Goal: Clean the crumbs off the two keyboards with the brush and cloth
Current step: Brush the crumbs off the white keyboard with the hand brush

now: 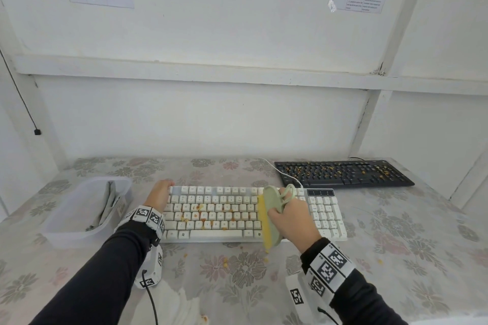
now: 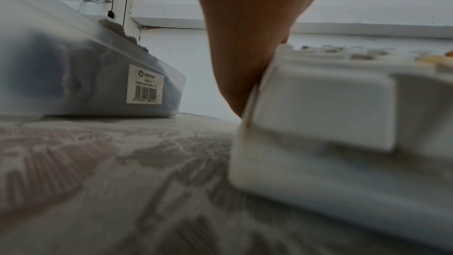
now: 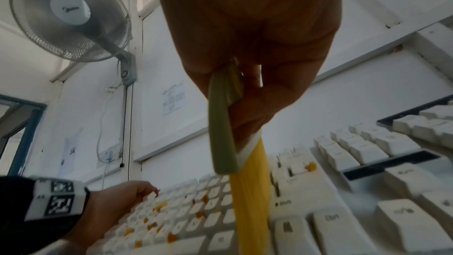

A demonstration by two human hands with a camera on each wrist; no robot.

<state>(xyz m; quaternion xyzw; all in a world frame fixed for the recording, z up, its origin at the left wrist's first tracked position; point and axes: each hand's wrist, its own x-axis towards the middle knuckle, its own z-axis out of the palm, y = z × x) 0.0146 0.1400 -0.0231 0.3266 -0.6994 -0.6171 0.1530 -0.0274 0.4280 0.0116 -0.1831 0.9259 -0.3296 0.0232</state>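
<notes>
A white keyboard (image 1: 224, 215) lies before me with orange crumbs among its left and middle keys. My left hand (image 1: 159, 191) grips its far left corner, fingers curled over the edge (image 3: 144, 191). My right hand (image 1: 290, 219) grips a green brush (image 1: 272, 208), whose yellow bristles (image 1: 264, 224) stand on the keys just right of the letter block. A black keyboard (image 1: 343, 174), also strewn with crumbs, lies at the back right. A grey cloth (image 1: 105, 203) sits folded in a translucent box (image 1: 66, 237) on the left.
Loose crumbs (image 1: 225, 262) lie on the flowered tablecloth (image 1: 237, 285) in front of the white keyboard. A white cable (image 1: 280, 171) runs between the two keyboards. The wall stands close behind the table. A wall fan (image 3: 71, 15) hangs up to the left.
</notes>
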